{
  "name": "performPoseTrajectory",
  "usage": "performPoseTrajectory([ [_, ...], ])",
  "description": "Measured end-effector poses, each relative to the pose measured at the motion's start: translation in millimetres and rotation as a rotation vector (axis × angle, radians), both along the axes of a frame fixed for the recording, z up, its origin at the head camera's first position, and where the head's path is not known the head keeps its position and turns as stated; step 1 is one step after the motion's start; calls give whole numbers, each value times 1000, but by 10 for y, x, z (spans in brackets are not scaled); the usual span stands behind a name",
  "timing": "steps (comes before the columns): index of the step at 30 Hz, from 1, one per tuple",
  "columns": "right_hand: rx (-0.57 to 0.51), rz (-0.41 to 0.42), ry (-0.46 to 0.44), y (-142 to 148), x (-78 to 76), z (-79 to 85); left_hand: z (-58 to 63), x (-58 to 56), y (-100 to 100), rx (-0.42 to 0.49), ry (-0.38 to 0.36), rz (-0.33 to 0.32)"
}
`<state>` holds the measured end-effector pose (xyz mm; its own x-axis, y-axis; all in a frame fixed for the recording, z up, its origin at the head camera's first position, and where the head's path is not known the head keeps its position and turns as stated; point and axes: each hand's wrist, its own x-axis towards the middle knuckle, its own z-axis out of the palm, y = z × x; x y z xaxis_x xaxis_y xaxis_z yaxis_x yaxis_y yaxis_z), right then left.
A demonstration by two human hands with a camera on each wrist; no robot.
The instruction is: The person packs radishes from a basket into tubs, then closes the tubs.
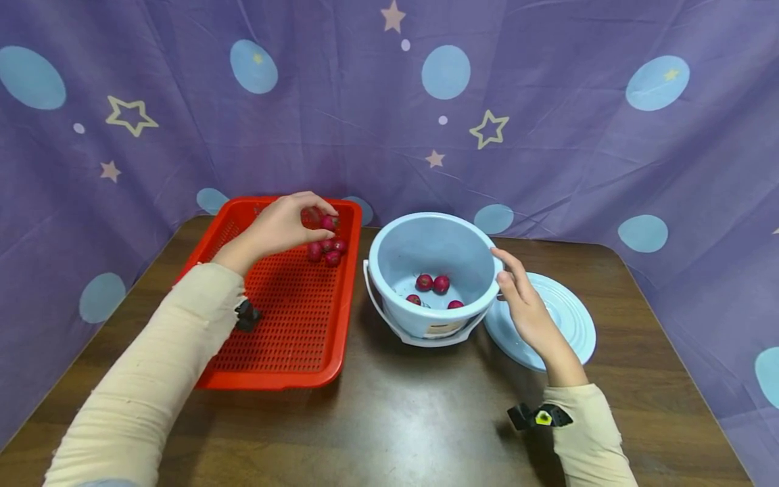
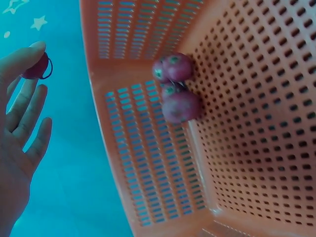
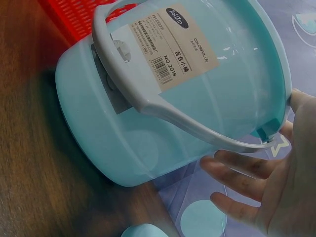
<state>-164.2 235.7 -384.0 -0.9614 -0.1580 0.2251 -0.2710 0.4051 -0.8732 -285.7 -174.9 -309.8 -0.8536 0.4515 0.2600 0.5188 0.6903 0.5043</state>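
My left hand (image 1: 282, 223) is over the far right corner of the red plastic basket (image 1: 349, 297), pinching a small red radish (image 2: 37, 68) with a thin curled root between thumb and fingertips. Several more radishes (image 2: 181, 106) lie clustered in that corner of the basket. To the right stands a light blue bucket (image 1: 398, 311), upright, with several radishes (image 1: 441, 284) on its bottom. My right hand (image 1: 526, 308) touches the bucket's right rim with thumb and index finger. In the right wrist view its other fingers (image 3: 242, 182) extend loosely beside the bucket's wall.
A round light blue lid (image 1: 575, 318) lies flat on the wooden table (image 1: 414, 419), partly under my right hand. The bucket's white handle (image 3: 192, 127) hangs down at its front, near a paper label (image 3: 173, 47). A purple curtain (image 1: 365, 122) hangs behind the table.
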Motion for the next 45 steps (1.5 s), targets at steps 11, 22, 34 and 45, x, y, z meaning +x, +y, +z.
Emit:
performPoseTrajectory([
  [11, 3, 3, 4, 0, -4, 9, 139, 117, 313, 33, 75, -65],
  [22, 6, -2, 1, 2, 2, 8, 223, 294, 630, 43, 52, -193],
  [34, 1, -2, -4, 7, 1, -17, 158, 337, 761, -7, 41, -297],
  [45, 26, -4, 18, 10, -13, -34, 144, 342, 739, 2, 44, -291],
])
